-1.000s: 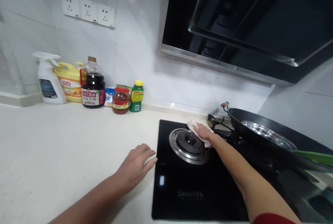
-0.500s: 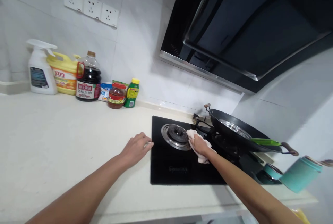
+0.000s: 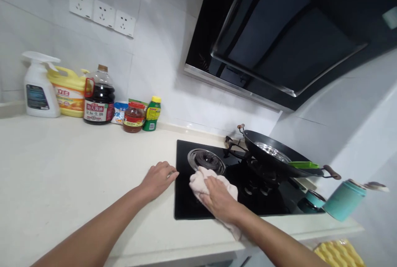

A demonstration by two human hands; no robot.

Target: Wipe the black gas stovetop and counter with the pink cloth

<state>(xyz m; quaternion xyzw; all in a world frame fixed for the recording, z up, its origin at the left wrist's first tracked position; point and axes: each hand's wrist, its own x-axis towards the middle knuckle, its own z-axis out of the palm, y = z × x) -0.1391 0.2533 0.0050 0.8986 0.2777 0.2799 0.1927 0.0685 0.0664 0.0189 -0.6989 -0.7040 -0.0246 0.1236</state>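
Observation:
My right hand (image 3: 218, 196) presses a pale pink cloth (image 3: 200, 180) onto the black glass cooktop (image 3: 182, 207), just in front of the left burner (image 3: 207, 160). The cloth bunches around its fingers, and one end trails over the front counter edge. My left hand (image 3: 159, 180) rests on the counter beside the cooktop's left edge, fingers bent, thumb apart from them and nothing seen in it.
A black wok (image 3: 279, 155) with a green-handled utensil (image 3: 304, 164) sits over the right burner. Teal containers (image 3: 345, 200) stand right of it. Bottles, including soy sauce (image 3: 99, 97), line the wall. The range hood (image 3: 279, 39) hangs above.
My right hand has drawn the cloth left and toward me, from the burner's right side to its front. My left hand stays beside the cooktop. The view has shifted slightly.

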